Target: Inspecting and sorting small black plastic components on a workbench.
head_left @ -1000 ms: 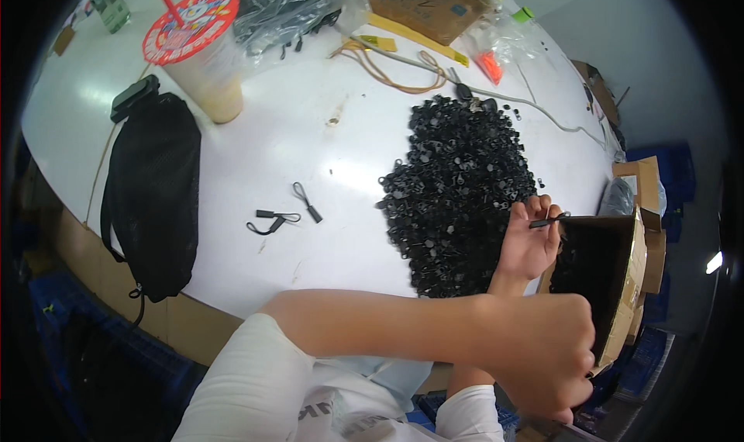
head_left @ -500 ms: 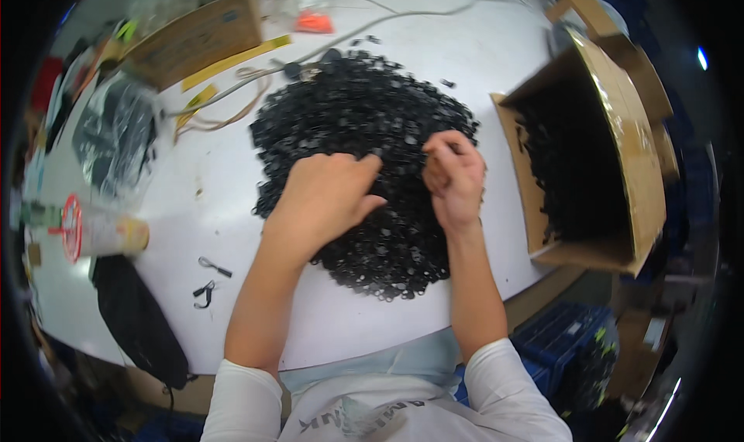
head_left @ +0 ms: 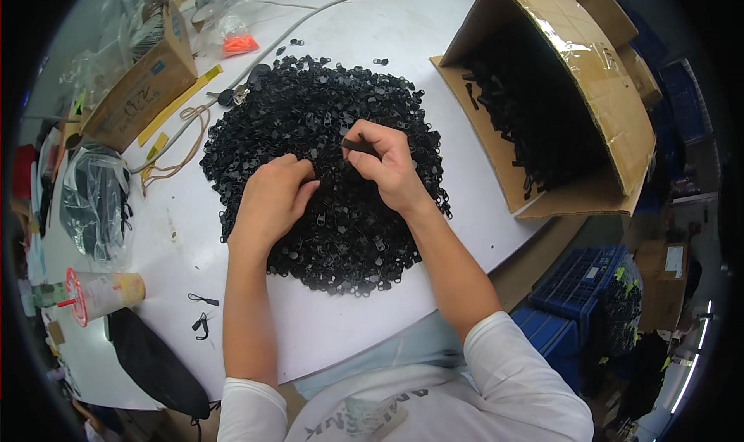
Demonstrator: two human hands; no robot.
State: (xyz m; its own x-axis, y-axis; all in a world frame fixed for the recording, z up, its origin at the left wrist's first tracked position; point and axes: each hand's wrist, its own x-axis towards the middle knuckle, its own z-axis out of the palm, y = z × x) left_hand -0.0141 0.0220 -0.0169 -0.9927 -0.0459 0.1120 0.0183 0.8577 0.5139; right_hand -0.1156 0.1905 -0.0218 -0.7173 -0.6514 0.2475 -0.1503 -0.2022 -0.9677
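"Across the white counter (head_left: 364, 39), what do I have in my feed?"

"I get a cardboard box (head_left: 577, 50) first, at the right, its open side facing the heap of small black pieces (head_left: 341, 252). That heap spreads to the box's left, and both hands are over its middle."

"How do the hands stand?"

"I see the left hand (head_left: 267, 202) with fingers bent downward and thumb a little apart; whether it has hold of anything, I can't tell. The right hand (head_left: 391, 167) is nearly closed, thumb and curled fingers pinching a slim black strip (head_left: 361, 146)."

"And how does that strip lie?"

"I read its long axis as mostly crosswise, the right end dipping slightly toward the body. It's above the heap, in the right hand's fingertips. The left hand is near but apart, to the strip's left and closer to the body."
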